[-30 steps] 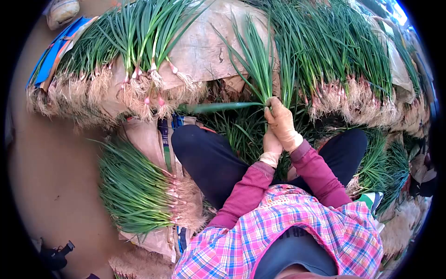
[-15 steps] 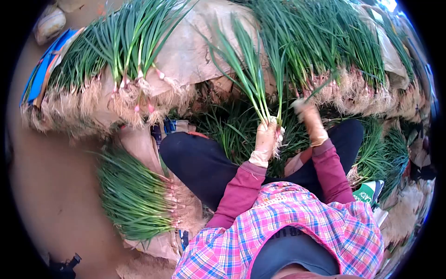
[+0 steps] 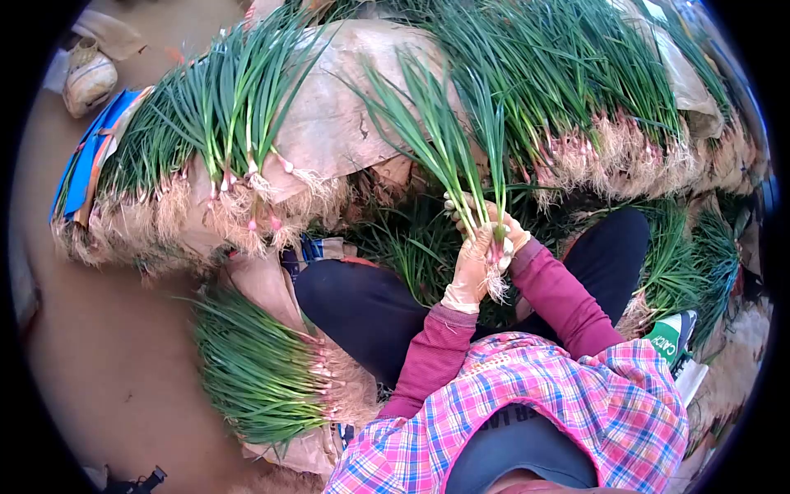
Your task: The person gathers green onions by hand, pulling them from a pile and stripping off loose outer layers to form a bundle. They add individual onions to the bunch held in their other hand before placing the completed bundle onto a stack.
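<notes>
A small bunch of young garlic plants (image 3: 451, 169), with long green leaves and pale stems, stands upright in front of me. My left hand (image 3: 471, 265), in a pale glove, is closed around its lower stems near the bulbs and roots. Behind the same stems reaches my right hand (image 3: 513, 232), also gloved, its fingers curled round and showing at the bunch's left side. The stems partly cover that hand. Pale roots (image 3: 496, 284) hang below the two hands.
Garlic bunches lie along a cloth-covered mound (image 3: 362, 74), left (image 3: 239, 107) and right (image 3: 559, 74). Another pile (image 3: 263, 362) is at my left beside brown ground (image 3: 123, 329). More greens (image 3: 671, 263) lie at my right, near a green-and-white packet (image 3: 671, 333).
My right hand has moved left, from beside the bunch to behind its stems. A loose green leaf or stalk it held is no longer visible there. My left hand keeps its grip.
</notes>
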Available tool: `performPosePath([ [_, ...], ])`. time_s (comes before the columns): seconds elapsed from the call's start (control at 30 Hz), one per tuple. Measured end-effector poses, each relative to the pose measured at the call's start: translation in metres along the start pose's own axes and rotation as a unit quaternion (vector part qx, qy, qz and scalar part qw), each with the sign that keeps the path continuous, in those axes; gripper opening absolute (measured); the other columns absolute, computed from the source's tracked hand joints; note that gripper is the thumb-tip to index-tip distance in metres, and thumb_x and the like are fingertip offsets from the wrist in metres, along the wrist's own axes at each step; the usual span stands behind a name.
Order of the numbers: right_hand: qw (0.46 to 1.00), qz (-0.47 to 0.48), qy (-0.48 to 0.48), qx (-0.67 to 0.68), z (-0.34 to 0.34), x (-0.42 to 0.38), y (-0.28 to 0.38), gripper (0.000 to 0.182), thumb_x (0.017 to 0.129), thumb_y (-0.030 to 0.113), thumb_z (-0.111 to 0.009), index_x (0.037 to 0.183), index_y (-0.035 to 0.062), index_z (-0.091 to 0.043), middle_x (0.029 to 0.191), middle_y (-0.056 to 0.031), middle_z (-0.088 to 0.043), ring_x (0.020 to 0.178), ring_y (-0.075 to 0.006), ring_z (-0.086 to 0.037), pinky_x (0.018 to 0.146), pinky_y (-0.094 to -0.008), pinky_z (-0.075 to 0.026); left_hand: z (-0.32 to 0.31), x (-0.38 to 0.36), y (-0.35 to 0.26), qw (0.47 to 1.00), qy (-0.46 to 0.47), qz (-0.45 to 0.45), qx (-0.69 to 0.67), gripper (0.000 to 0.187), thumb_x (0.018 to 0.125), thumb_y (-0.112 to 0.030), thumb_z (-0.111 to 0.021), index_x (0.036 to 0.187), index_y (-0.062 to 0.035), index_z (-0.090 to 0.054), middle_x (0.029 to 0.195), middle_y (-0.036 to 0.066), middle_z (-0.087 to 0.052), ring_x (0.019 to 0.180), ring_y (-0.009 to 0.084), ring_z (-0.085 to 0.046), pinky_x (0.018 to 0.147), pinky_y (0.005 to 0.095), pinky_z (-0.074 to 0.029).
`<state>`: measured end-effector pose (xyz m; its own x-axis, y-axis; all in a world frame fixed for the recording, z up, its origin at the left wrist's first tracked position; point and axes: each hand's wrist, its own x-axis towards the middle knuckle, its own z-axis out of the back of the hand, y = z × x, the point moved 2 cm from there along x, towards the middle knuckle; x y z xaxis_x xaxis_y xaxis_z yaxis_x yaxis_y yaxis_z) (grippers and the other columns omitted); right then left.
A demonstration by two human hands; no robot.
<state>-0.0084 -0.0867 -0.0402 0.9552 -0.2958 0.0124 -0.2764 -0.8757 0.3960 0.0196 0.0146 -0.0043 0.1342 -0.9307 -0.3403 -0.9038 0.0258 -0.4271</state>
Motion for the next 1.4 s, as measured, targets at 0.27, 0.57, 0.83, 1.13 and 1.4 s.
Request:
performPosePath([
  [0.27, 0.974, 0.11, -0.149, -0.129, -0.04, -0.027, 0.015, 0.026, 0.091, 0.018, -0.056, 0.111, 0.0012, -0.056, 0.093, -0.0093, -0.062, 0.083, -0.0178, -0.061, 0.074, -0.0339, -0.054, -0.014, -0.011, -0.007, 0.993, 0.062, -0.041, 0.09, 0.036, 0.097, -0.037, -0.051, 0.104, -0.0029, -0.059, 0.07, 0.004, -0.058, 0.052, 0.0111, -0.051, 0.045, 0.0221, -0.04],
  [0.57, 0.395, 0.009, -0.404, -0.825, 0.03, -0.075, 0.067, 0.018, 0.085, 0.023, -0.062, 0.094, 0.0079, -0.06, 0.086, -0.0142, -0.064, 0.075, -0.0315, -0.064, 0.068, -0.044, -0.051, -0.032, -0.002, -0.024, 0.979, 0.141, -0.149, 0.012, 0.05, 0.088, -0.019, -0.068, 0.129, -0.0037, -0.046, 0.068, -0.002, -0.041, 0.058, 0.0077, -0.039, 0.054, 0.0216, -0.035],
  [0.83, 0.808, 0.106, -0.336, -0.472, 0.002, -0.057, 0.14, 0.018, 0.084, 0.024, -0.067, 0.082, 0.0063, -0.064, 0.072, -0.0009, -0.064, 0.062, -0.0143, -0.061, 0.058, -0.0287, -0.048, -0.028, 0.016, -0.013, 0.985, 0.015, -0.163, 0.062, 0.015, 0.091, -0.005, -0.06, 0.105, -0.0071, -0.057, 0.108, 0.012, -0.063, 0.096, 0.0249, -0.064, 0.078, 0.0343, -0.055],
  [1.13, 0.804, 0.19, -0.415, -0.38, -0.004, -0.047, 0.085, 0.026, 0.084, 0.018, -0.069, 0.102, 0.0007, -0.06, 0.074, 0.0016, -0.06, 0.055, -0.0063, -0.052, 0.053, -0.0201, -0.043, 0.003, 0.026, 0.028, 0.98, -0.06, -0.051, 0.18, 0.018, 0.083, 0.005, -0.063, 0.095, -0.0064, -0.056, 0.083, 0.003, -0.063, 0.064, 0.012, -0.06, 0.054, 0.0237, -0.049],
  [1.4, 0.877, 0.269, -0.398, 0.01, 0.024, -0.055, 0.056, 0.012, 0.091, 0.004, -0.055, 0.1, -0.001, -0.061, 0.087, -0.0065, -0.064, 0.068, -0.0106, -0.06, 0.058, -0.0212, -0.052, -0.009, 0.018, 0.02, 0.991, -0.07, -0.028, 0.113, 0.017, 0.083, 0.004, -0.062, 0.094, -0.0065, -0.055, 0.079, 0.005, -0.064, 0.062, 0.0121, -0.059, 0.055, 0.0234, -0.047],
])
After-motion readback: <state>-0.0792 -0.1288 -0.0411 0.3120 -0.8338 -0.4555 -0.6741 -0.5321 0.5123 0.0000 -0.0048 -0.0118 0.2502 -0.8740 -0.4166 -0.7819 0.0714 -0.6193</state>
